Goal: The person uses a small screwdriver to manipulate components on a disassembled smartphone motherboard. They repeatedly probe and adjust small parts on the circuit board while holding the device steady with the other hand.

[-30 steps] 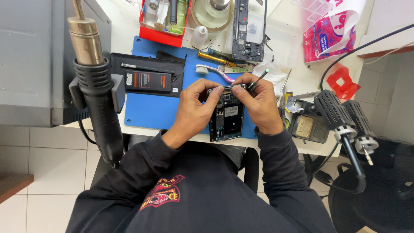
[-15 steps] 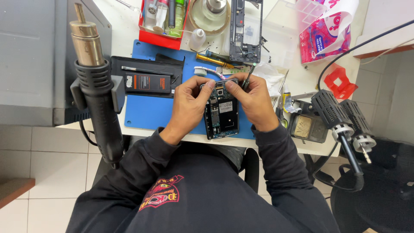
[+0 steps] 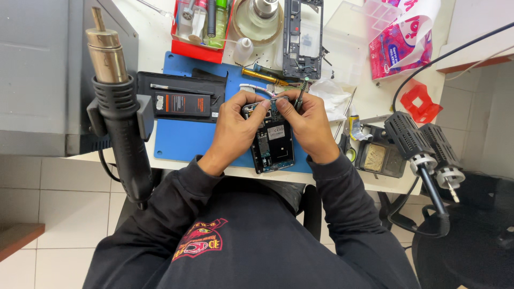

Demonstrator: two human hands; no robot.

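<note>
on the blue rubber work mat (image 3: pixel 179 142), the opened black smartphone (image 3: pixel 273 143) has slid nearer its front edge; left hand (image 3: pixel 234 128) and right hand (image 3: pixel 306 123) pinch its top, a slim dark screwdriver (image 3: pixel 301 92) now upright in the right.

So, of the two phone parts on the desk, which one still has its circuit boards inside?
The opened phone on the blue mat, between both hands. The phone frame near the red tray is a bare shell.

A white workbench (image 3: pixel 160 32) stands over a pale tiled floor (image 3: pixel 48 198); a grey cabinet (image 3: pixel 32 75) sits left.
</note>
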